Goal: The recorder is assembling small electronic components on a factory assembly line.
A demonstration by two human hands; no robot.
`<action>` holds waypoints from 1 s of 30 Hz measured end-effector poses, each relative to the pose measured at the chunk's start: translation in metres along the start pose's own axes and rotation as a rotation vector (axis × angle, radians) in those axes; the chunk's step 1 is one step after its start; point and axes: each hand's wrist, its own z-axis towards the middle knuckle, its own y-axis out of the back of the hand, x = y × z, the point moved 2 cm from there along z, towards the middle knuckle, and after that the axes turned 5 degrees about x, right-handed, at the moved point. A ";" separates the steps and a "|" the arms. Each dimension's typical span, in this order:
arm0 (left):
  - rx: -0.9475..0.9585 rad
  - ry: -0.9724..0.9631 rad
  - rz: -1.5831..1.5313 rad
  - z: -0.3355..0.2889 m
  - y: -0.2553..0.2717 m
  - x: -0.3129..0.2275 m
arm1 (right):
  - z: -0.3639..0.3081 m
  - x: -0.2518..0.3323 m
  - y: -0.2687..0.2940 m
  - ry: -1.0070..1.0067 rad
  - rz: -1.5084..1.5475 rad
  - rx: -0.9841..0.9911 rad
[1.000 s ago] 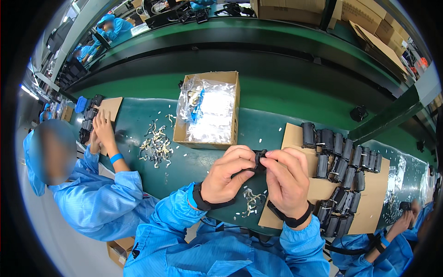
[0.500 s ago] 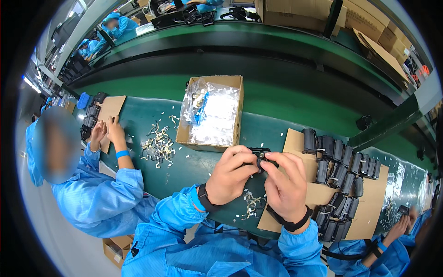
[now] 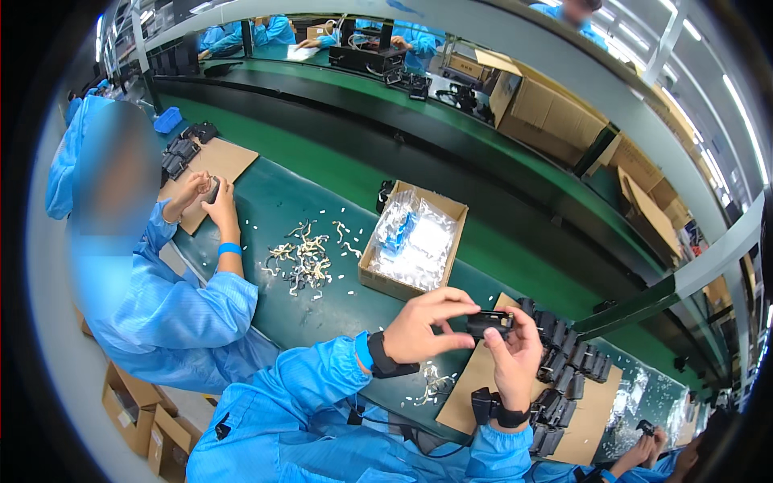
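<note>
My right hand [image 3: 515, 358] holds a small black plastic housing [image 3: 489, 324] above the bench, with the thumb in front and the fingers curled behind its right end. An open recess with small metal parts shows along its upper side. My left hand [image 3: 417, 328] is at the housing's left end, with the index fingertip at its top edge and the thumb at its bottom edge. Right of my hands, several similar black housings [image 3: 555, 362] lie in rows on a cardboard sheet [image 3: 594, 402]. Small wire pieces [image 3: 435, 382] lie below my left hand.
An open cardboard box [image 3: 394, 283] with clear plastic bags stands beyond my hands. A pile of short wires [image 3: 302, 262] lies on the green bench [image 3: 298, 189]. At left, a co-worker [image 3: 185, 314] handles a black part. A metal post [image 3: 628, 310] slants at right.
My view has turned, so the bench now slopes down to the right. My left fingers have spread toward the housing's left end, and the housing is more exposed in my right hand.
</note>
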 end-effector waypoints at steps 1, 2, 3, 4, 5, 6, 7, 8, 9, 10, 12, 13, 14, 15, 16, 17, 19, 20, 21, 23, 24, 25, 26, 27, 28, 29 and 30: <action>-0.066 0.056 -0.106 0.001 0.004 0.005 | 0.000 0.015 -0.003 -0.014 -0.035 -0.024; -0.074 0.136 -0.290 0.002 0.009 0.013 | 0.001 0.027 -0.009 0.027 -0.104 -0.046; -0.077 0.220 -0.471 0.003 0.012 0.020 | 0.006 0.045 -0.013 0.013 -0.203 -0.061; -0.087 0.238 -0.502 0.004 0.016 0.023 | 0.016 0.056 -0.015 0.048 -0.472 -0.076; -0.084 0.238 -0.492 0.002 0.019 0.027 | 0.028 0.067 -0.021 0.075 -0.737 -0.079; -0.071 0.272 -0.515 -0.001 0.022 0.032 | 0.046 0.080 -0.033 0.096 -0.850 -0.082; -0.052 0.297 -0.545 0.001 0.020 0.035 | 0.071 0.067 -0.023 0.308 -1.047 -0.063; -0.043 0.309 -0.552 0.000 0.017 0.040 | 0.099 0.055 -0.017 0.334 -1.105 -0.061; 0.022 0.327 -0.565 0.004 0.010 0.041 | 0.127 0.044 -0.004 0.290 -1.166 -0.085; 0.062 0.309 -0.531 0.006 0.006 0.041 | 0.156 0.025 0.009 0.267 -1.223 -0.086; 0.135 0.281 -0.512 0.008 0.000 0.038 | 0.210 -0.023 0.043 0.196 -1.254 -0.115; 0.174 0.298 -0.527 0.008 0.000 0.043 | 0.229 -0.044 0.054 0.124 -1.313 -0.136; 0.191 0.283 -0.526 0.009 0.002 0.044 | 0.245 -0.060 0.065 0.083 -1.314 -0.136; 0.203 0.270 -0.527 0.007 0.003 0.044 | 0.256 -0.074 0.075 0.039 -1.314 -0.130; 0.214 0.244 -0.524 0.005 0.004 0.046 | 0.264 -0.089 0.083 0.008 -1.345 -0.061; 0.217 0.219 -0.521 0.004 0.006 0.047 | 0.269 -0.100 0.086 -0.021 -1.375 0.017; 0.217 0.217 -0.534 0.004 0.007 0.038 | 0.269 -0.104 0.093 -0.033 -1.386 0.036; 0.225 0.175 -0.514 0.004 0.007 0.034 | 0.269 -0.102 0.094 -0.048 -1.368 0.046; 0.232 0.136 -0.495 0.002 0.006 0.033 | 0.264 -0.096 0.089 -0.066 -1.349 0.058; 0.235 0.135 -0.503 0.002 0.006 0.034 | 0.258 -0.076 0.076 -0.146 -1.366 0.077; 0.254 0.139 -0.502 0.002 0.006 0.037 | 0.252 -0.064 0.066 -0.202 -1.398 -0.007; 0.274 0.143 -0.500 0.001 0.004 0.038 | 0.249 -0.055 0.060 -0.258 -1.428 -0.093; 0.270 0.145 -0.505 0.002 0.003 0.038 | 0.252 -0.050 0.063 -0.302 -1.397 -0.073; 0.233 0.080 -0.460 0.002 0.002 0.036 | 0.253 -0.041 0.058 -0.306 -1.400 -0.067; 0.196 0.016 -0.414 0.002 0.001 0.033 | 0.254 -0.032 0.050 -0.260 -1.422 -0.049; 0.202 0.018 -0.419 0.003 0.001 0.028 | 0.255 -0.026 0.048 -0.216 -1.444 -0.040; 0.212 0.021 -0.409 0.004 0.004 0.022 | 0.259 -0.024 0.043 0.076 -1.367 0.071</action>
